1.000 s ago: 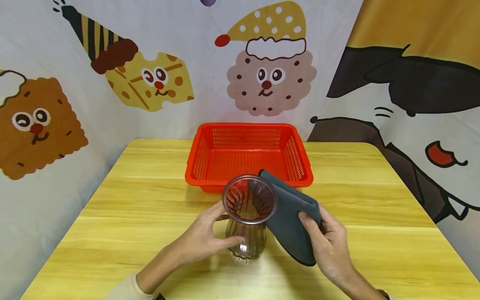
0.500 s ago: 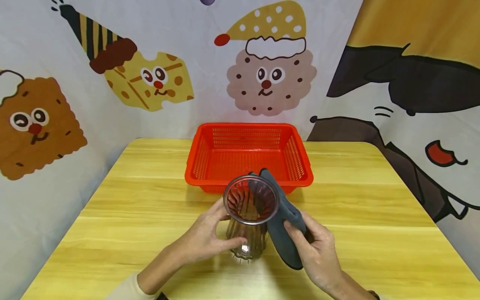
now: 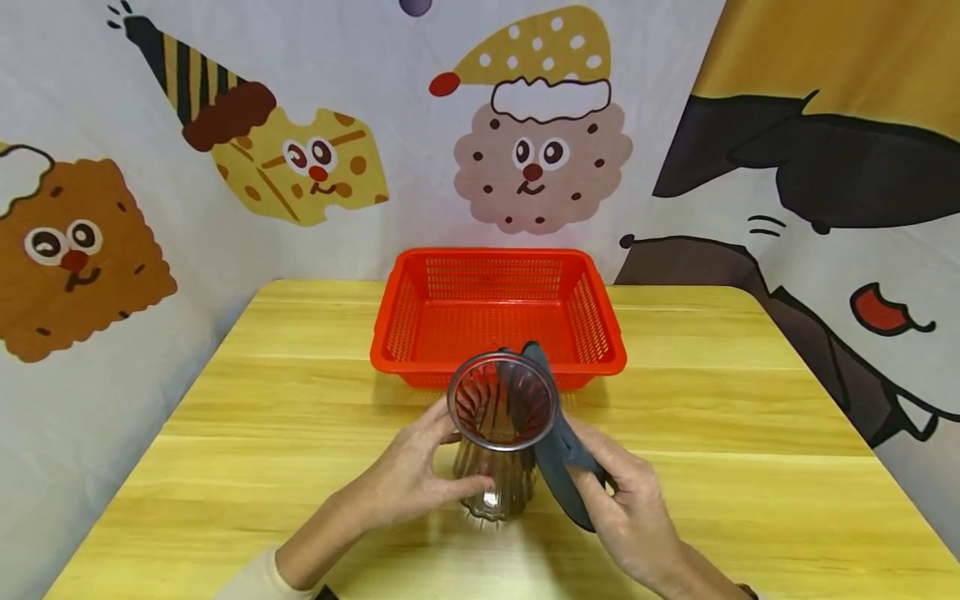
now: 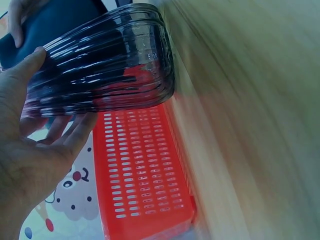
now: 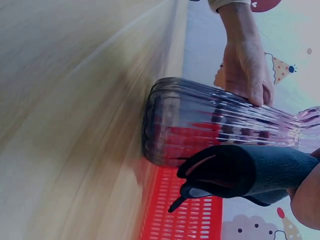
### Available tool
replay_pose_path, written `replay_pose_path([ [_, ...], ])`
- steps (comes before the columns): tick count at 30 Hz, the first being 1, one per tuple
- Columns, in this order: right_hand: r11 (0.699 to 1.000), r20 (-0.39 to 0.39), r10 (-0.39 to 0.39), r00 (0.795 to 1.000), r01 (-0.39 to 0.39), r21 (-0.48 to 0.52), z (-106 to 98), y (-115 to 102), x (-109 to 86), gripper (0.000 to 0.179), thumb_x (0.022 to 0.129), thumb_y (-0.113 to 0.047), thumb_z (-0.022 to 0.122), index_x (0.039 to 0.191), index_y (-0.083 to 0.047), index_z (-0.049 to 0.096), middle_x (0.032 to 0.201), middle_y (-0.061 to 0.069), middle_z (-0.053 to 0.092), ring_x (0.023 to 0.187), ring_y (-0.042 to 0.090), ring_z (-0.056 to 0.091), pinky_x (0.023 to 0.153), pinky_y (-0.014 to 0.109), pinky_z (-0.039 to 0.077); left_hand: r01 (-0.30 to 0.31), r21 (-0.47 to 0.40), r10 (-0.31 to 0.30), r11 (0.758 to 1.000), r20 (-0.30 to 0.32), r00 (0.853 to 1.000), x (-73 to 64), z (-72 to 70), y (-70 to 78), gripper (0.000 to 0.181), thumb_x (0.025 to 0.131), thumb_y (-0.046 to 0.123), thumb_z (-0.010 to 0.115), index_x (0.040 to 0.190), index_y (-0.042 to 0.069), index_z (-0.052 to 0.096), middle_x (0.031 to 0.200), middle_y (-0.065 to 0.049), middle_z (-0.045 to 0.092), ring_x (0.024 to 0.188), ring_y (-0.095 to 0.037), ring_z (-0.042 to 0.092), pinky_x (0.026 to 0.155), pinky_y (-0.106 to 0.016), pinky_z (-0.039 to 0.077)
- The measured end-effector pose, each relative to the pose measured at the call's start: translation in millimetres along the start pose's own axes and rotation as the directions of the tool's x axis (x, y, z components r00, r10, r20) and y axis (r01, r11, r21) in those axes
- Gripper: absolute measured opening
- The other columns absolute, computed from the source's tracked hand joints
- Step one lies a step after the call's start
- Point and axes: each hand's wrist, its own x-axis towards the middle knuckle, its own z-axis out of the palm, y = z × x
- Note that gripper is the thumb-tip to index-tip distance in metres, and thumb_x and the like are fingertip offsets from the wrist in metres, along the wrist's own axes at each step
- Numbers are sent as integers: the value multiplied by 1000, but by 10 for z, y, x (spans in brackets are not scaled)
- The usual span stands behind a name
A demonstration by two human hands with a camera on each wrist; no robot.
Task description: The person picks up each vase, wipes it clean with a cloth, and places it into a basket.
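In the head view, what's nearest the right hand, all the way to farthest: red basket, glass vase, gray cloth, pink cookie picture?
1. Gray cloth: in the right hand.
2. Glass vase: left, past the cloth.
3. Red basket: forward, behind the vase.
4. Pink cookie picture: behind the basket.

From here the vase [image 3: 501, 433] looks like clear glass, glossy and ribbed down its sides with a smooth, shiny rim, while the dark grey folded piece [image 3: 559, 475] looks like matt, soft cloth. The red basket [image 3: 487, 325] seems to be smooth plastic with a light sheen; the counter [image 3: 300, 400] shows smooth, faintly shiny wood grain, and the printed backdrop [image 3: 420, 167] looks like matt fabric.
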Motion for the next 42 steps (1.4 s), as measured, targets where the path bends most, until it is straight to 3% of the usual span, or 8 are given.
replay_pose_path([
  [6,998,96,-13,995,19,-59,-26,41,-70,66,77,34,53,139,11,54,144,24,53,133,27,51,105,31,46,-1,-1,1,1000,-3,1000,-2,-2,-1,77,80,27,90,147,19,54,159,3,35,134,-21,49,99,-36,54],
  [12,999,125,-41,991,44,-20,-24,85,-104,37,102,5,54,139,12,53,148,25,47,137,27,48,105,34,45,-4,-15,4,1000,-3,1000,1,12,-7,76,80,27,90,146,17,54,158,3,36,131,-22,52,98,-34,54],
  [15,998,125,-37,991,43,-42,-29,96,-110,36,106,-5,52,138,11,55,148,24,49,136,25,49,105,33,46,2,-8,-2,1000,1,1000,-1,12,-11,75,81,30,89,147,19,53,159,4,35,127,-21,55,98,-35,54],
  [20,995,146,-3,989,17,-98,-48,98,-130,38,100,8,57,138,7,58,145,20,53,134,22,51,105,30,46,8,23,-8,1000,0,1000,-7,7,-12,75,81,35,88,147,21,54,159,5,35,127,-20,55,98,-37,55],
  [26,979,155,-11,988,42,-200,-61,149,-184,35,104,-8,58,136,5,61,141,22,56,133,23,52,105,28,46,14,71,-14,997,-7,1000,-11,7,-6,76,80,38,88,146,21,55,160,4,35,131,-21,52,99,-42,54],
  [29,966,156,-1,988,41,-255,-72,167,-219,35,98,1,64,133,5,63,139,22,58,131,25,54,105,26,45,20,73,-19,997,-9,1000,-11,9,-3,75,79,38,88,145,19,56,159,4,36,129,-21,54,99,-42,54],
  [34,952,175,52,983,4,-306,-88,171,-243,56,80,22,69,132,3,65,138,19,60,127,30,56,105,25,45,30,58,-30,998,-10,1000,-12,13,0,76,79,36,89,144,17,57,160,3,34,131,-22,52,98,-40,54],
  [42,935,177,92,980,-24,-355,-94,184,-250,53,81,19,70,130,-1,68,134,14,63,118,37,62,106,21,42,25,46,-24,999,-10,1000,-5,21,-16,76,79,34,90,145,17,56,160,3,35,131,-22,52,98,-37,55],
])
